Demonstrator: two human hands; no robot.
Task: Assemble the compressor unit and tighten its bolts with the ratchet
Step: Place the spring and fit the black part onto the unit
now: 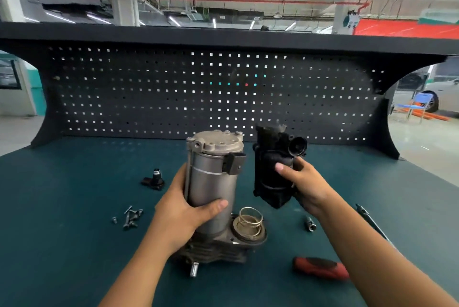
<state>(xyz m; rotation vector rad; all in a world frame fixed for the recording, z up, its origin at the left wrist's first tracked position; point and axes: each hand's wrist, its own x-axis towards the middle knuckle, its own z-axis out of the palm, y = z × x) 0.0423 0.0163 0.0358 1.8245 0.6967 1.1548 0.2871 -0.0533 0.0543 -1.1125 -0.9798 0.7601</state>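
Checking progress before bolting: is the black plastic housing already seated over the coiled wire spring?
No, the right hand holds the black plastic housing in the air, clear of the coiled wire spring.

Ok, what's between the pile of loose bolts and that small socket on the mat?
In the head view, the compressor's lower body, gripped by the left hand, and the coil spring standing in its flange.

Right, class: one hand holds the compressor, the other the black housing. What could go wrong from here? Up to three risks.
1. The spring stands uncovered in its seat on the compressor base; bringing the black housing down crooked could tip or pinch it.
2. Only the left hand steadies the upright compressor; a sideways push from the right hand might topple it.
3. The bolts lie scattered on the bench and could easily be knocked away.
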